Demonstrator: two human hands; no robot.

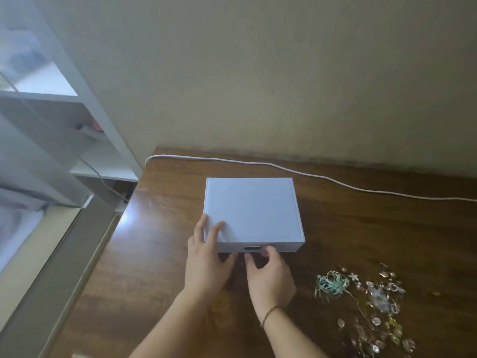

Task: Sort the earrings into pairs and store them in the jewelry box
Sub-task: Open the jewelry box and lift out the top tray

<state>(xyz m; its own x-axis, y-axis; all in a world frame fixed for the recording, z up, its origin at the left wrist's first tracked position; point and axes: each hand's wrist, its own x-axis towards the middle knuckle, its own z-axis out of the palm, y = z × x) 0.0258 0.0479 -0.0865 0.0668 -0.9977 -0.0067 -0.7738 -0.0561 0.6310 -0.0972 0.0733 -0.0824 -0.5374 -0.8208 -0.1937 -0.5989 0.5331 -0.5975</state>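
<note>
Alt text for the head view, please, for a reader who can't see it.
A closed white box sits on a wooden table; the left hand rests on its near left corner and the right hand reaches for the clasp. A heap of earrings lies to the right, a white cable behind.

Closed white jewelry box (251, 210) on the wooden table (160, 267) — left hand (206, 257) resting on its near-left corner, right hand (268, 275) at the front clasp (252, 247) — earrings (369, 306) heaped (tangled, blurred) near right.

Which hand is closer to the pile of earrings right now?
Right. The right hand is at the jewelry box's front clasp, just left of the earrings. The left hand rests on the box's near-left corner, farther away.
</note>
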